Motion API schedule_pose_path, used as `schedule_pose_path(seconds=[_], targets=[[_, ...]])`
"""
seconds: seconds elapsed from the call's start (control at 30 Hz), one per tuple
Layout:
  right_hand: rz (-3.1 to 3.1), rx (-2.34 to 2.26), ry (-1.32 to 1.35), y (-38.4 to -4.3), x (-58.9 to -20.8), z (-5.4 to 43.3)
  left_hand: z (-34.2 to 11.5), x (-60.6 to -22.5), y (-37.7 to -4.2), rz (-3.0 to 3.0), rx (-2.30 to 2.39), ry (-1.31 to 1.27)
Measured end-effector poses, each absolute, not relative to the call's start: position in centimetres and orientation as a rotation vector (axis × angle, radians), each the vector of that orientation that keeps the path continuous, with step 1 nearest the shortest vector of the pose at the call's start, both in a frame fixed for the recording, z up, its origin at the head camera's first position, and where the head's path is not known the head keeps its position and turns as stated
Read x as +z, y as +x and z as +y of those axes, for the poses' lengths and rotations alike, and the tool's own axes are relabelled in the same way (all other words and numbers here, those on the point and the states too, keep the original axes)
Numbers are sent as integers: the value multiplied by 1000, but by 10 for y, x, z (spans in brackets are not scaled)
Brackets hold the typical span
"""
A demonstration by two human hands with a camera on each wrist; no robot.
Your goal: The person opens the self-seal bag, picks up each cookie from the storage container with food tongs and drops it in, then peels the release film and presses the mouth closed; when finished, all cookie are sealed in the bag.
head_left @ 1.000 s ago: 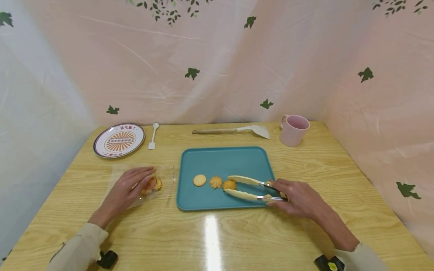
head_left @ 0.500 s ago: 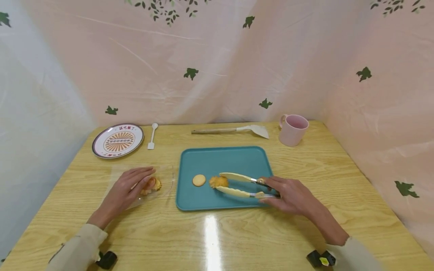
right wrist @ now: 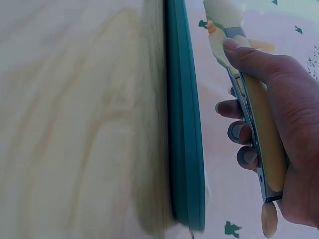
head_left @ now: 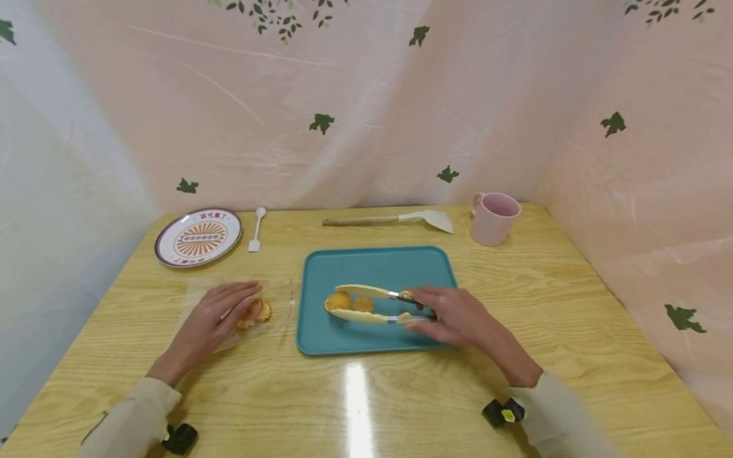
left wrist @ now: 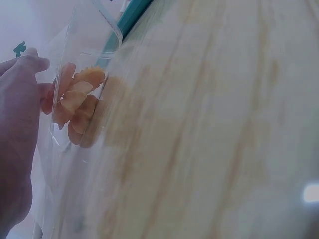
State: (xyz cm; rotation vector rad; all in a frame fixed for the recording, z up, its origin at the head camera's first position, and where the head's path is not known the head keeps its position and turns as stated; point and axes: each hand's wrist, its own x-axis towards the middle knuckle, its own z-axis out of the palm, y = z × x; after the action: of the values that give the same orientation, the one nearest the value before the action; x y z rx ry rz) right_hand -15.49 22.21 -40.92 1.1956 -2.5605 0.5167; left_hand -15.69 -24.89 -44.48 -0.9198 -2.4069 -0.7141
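My left hand (head_left: pixel 213 318) holds a clear plastic bag (head_left: pixel 280 299) lying on the table, its opening toward the tray. Several cookies (left wrist: pixel 79 107) are bunched inside the bag near the thumb. My right hand (head_left: pixel 458 313) grips cream-tipped tongs (head_left: pixel 363 316) with metal arms; in the right wrist view the thumb lies along one arm and the fingers curl round the other. Between the tong tips is a ridged golden cookie (head_left: pixel 339 300), above a pale round cookie (head_left: pixel 327 305), mostly covered. Another flower-shaped cookie (head_left: pixel 363 305) shows between the tong arms, over the teal tray (head_left: pixel 378 262).
A patterned plate (head_left: pixel 198 238) and a small white spoon (head_left: pixel 257 230) lie at the back left. A wooden-handled spatula (head_left: pixel 366 221) lies behind the tray, a pink mug (head_left: pixel 494 220) at the back right. Cloth hangs behind and beside the table.
My right hand has carried the tongs and the ridged cookie leftward, past the flower-shaped cookie to the pale round one. My left hand and the bag stay put.
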Motion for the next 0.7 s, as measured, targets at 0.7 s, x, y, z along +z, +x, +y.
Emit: schedule_pose_path(seconds=[0.7], targets=[[-2592, 513, 1268, -176, -408, 179, -250, -446, -158, -2402, -712, -933]])
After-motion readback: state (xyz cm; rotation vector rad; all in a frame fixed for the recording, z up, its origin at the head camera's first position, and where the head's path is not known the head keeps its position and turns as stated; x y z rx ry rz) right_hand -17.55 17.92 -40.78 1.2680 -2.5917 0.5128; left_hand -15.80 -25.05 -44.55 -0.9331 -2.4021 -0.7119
